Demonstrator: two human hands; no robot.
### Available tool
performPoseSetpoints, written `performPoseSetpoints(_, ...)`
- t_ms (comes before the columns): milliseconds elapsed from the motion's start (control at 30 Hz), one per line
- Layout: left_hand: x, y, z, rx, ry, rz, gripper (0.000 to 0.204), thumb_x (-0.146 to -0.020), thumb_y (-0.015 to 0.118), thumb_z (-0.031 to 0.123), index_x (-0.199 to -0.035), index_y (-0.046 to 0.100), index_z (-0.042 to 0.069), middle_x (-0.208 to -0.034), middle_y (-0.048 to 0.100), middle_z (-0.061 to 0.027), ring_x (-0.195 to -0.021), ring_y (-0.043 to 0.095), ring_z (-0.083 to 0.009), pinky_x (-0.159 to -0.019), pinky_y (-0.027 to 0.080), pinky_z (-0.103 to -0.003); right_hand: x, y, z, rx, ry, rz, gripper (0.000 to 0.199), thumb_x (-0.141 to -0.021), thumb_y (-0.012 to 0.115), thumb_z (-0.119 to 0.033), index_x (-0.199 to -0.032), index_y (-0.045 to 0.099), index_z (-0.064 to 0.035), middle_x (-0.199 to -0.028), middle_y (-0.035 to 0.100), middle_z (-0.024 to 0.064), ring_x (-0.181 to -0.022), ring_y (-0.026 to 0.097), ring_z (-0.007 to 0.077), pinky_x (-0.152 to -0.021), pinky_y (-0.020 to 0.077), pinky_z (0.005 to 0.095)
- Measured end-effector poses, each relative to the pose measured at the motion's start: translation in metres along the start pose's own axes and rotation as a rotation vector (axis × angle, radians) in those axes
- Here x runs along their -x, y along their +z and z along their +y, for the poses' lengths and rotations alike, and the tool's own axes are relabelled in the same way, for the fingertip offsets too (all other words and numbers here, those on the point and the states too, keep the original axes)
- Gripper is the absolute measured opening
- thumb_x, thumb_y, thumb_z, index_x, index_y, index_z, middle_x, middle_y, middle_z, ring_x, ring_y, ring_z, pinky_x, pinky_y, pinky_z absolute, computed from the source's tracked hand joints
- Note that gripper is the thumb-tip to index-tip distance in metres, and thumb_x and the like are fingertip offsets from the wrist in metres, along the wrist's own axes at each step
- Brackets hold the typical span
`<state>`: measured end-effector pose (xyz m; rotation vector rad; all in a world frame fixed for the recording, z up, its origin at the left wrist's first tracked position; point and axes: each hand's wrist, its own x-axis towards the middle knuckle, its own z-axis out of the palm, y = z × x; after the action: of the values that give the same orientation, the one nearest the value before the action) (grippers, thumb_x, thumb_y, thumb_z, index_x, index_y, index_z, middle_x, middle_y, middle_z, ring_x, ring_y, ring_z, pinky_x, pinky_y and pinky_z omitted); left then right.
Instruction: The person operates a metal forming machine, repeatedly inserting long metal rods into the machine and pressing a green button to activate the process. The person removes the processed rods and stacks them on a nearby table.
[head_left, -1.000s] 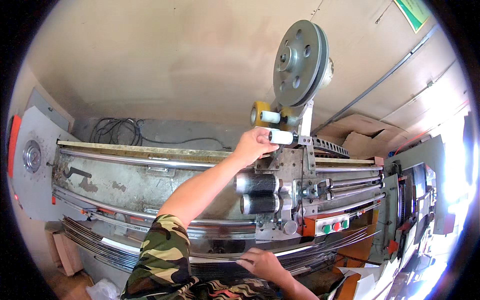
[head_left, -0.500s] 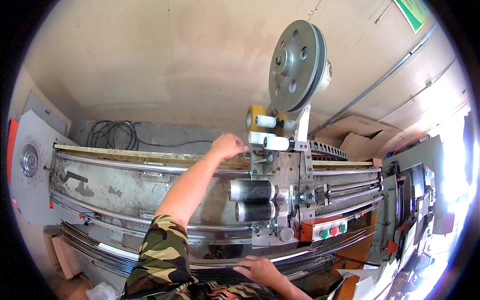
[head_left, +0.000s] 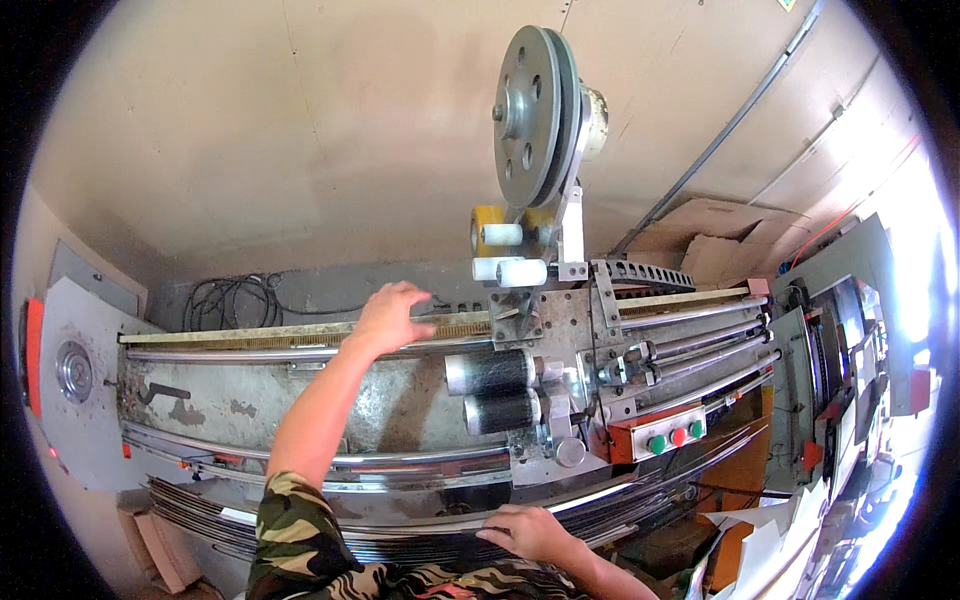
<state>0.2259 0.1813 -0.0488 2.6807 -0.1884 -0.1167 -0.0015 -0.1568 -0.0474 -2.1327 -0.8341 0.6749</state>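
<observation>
Left sleeve: short camouflage, green, tan, black. Shirt front: dark, wavy tan stripes.

Left arm extended toward far side; left hand spread, thumb apart, pointing right. Right hand near, loosely curled; right forearm angled in from near right.

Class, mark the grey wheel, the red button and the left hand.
Grey wheel (head_left: 536, 120): head view, on its flat face.
Red button (head_left: 680, 437): head view, on its cap.
Left hand (head_left: 386, 321): head view, middle of the hand.
</observation>
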Motion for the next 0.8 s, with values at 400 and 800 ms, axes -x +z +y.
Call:
performPoseSetpoints(400,-0.064,0.043,0.082,1.266,-0.001,-0.124,0.019,-0.089,0.076,0.014,-0.100,0.075,-0.002,-0.092,0.075,-0.0110,-0.087,0.070,-0.0159,-0.081,0.055,-0.030,0.001,0.003,-0.007,0.003,0.006,-0.080,0.032,-0.095,0.061,-0.039,-0.099,0.072,-0.0092,-0.096,0.069,0.0096,-0.086,0.067,0.0362,-0.073,0.0550,0.0453)
performPoseSetpoints(800,-0.111,0.064,0.003,0.818,-0.127,0.238,0.024,-0.083,0.075,0.022,-0.096,0.077,0.002,-0.084,0.075,-0.0113,-0.077,0.068,-0.0150,-0.072,0.053,-0.033,-0.002,-0.002,-0.006,-0.082,0.036,-0.173,0.031,-0.095,0.060,-0.036,-0.101,0.071,-0.0079,-0.100,0.068,0.0111,-0.091,0.066,0.0350,-0.077,0.0543,0.0436)
